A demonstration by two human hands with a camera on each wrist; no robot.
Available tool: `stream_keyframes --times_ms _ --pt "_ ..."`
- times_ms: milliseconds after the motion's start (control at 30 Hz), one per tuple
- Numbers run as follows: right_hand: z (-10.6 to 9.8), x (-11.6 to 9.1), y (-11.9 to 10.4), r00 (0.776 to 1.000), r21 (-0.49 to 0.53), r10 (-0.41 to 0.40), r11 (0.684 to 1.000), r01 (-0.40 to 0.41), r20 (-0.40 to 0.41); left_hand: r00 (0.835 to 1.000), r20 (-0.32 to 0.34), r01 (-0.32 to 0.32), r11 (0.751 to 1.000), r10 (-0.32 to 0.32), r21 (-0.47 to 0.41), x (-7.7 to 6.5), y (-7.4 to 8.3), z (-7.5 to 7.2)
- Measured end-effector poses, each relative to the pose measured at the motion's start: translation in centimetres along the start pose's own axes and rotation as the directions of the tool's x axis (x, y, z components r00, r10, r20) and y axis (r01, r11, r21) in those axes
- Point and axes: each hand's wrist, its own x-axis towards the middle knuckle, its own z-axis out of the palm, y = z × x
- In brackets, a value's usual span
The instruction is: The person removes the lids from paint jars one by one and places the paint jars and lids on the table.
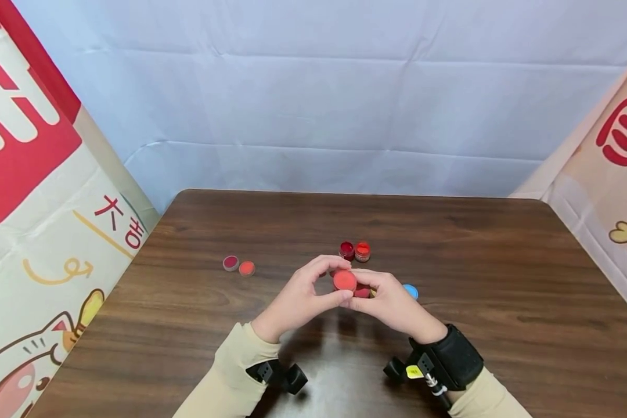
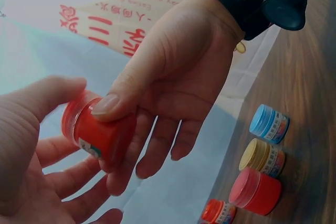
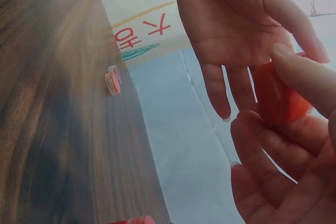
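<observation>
Between both hands a small red-orange paint jar [image 1: 345,280] is held up over the table. My left hand [image 1: 295,299] grips its lid end, with the thumb and fingers round the rim. On the other side my right hand [image 1: 392,302] pinches the jar's body between thumb and fingers. A label shows on the jar's side in the left wrist view, and its lid [image 2: 73,115] is still against the body. Below the hands stand a red jar [image 2: 256,191], a yellow jar [image 2: 262,157] and a blue jar [image 2: 269,123], partly hidden in the head view.
Beyond the hands, a dark red jar [image 1: 346,251] and an orange-red jar [image 1: 363,251] stand side by side without lids. Two round lids, one dark pink [image 1: 231,263] and one orange [image 1: 247,268], lie to the left on the brown wooden table [image 1: 198,337]. Cloth hangs behind.
</observation>
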Motion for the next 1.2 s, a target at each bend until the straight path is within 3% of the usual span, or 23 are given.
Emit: stream_keyframes --times_ms 233,500,733,867,933,1067,1200 --pt "0.0 -0.1 0.0 1.000 -0.006 -0.001 1.000 0.001 -0.007 0.997 -0.007 -0.072 0.997 0.071 -0.015 0.0 -0.3 0.1" --pt "0.0 0.1 0.3 1.000 -0.014 -0.019 1.000 0.019 -0.002 1.000 -0.008 -0.023 1.000 0.023 -0.005 0.0 -0.3 0.1" --pt "0.1 0.0 0.3 1.000 -0.020 0.003 1.000 -0.003 -0.001 0.998 0.016 -0.058 0.998 0.058 -0.016 0.0 -0.4 0.0" --pt "0.2 -0.1 0.2 1.000 -0.009 0.017 1.000 -0.017 0.000 0.999 0.016 -0.037 0.999 0.037 -0.021 -0.1 -0.5 0.0" --pt "0.2 0.0 0.2 1.000 -0.003 0.013 1.000 -0.013 0.000 1.000 0.013 -0.021 1.000 0.021 -0.024 -0.2 -0.3 0.1" --pt "0.2 0.0 0.3 1.000 -0.009 -0.010 1.000 0.010 -0.002 1.000 0.006 0.006 0.999 -0.006 -0.033 -0.2 1.9 -0.1" --pt "0.1 0.1 0.3 1.000 -0.021 -0.023 1.000 0.023 0.001 1.000 0.005 -0.002 0.999 0.002 -0.035 -0.1 1.2 -0.1"
